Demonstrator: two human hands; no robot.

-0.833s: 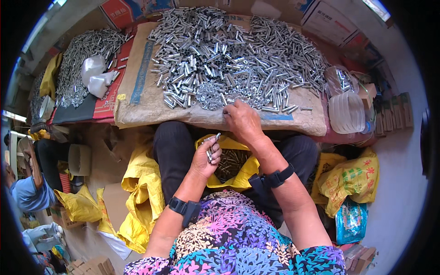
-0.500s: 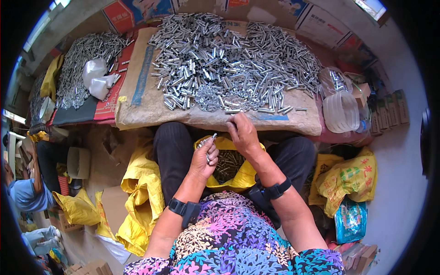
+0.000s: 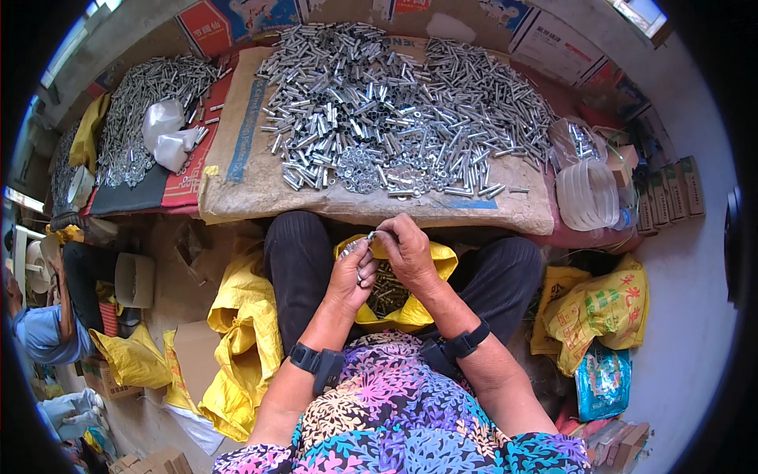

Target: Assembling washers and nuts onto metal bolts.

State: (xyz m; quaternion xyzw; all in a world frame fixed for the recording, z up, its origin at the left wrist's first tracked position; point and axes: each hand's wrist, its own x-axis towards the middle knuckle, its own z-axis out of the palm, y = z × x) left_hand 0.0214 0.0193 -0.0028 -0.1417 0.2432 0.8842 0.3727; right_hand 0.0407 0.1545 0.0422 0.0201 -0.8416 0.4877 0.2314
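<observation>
Over my lap, my left hand (image 3: 352, 270) is closed round a few silvery metal bolts (image 3: 345, 250), one end of which sticks up past the thumb. My right hand (image 3: 410, 254) meets it there, thumb and finger pinched together at the bolt's tip; whatever small piece they hold is hidden. Below both hands, a yellow woven sack (image 3: 429, 306) gapes between my knees, with many metal pieces (image 3: 385, 294) inside. In front of me the table bears a large heap of metal sleeves (image 3: 339, 103), with flat washers (image 3: 359, 167) along its near side.
Brown cardboard (image 3: 237, 193) covers the tabletop. At its right end stand a clear plastic tub (image 3: 587, 194) and small boxes (image 3: 671, 191). Yellow sacks (image 3: 241, 347) lie on the floor at left, and another stuffed sack (image 3: 604, 308) at right. A person in blue (image 3: 49, 333) sits far left.
My right hand has come back from the table's near edge to my left hand, its fingers now at the bolt's tip. My left hand has hardly moved.
</observation>
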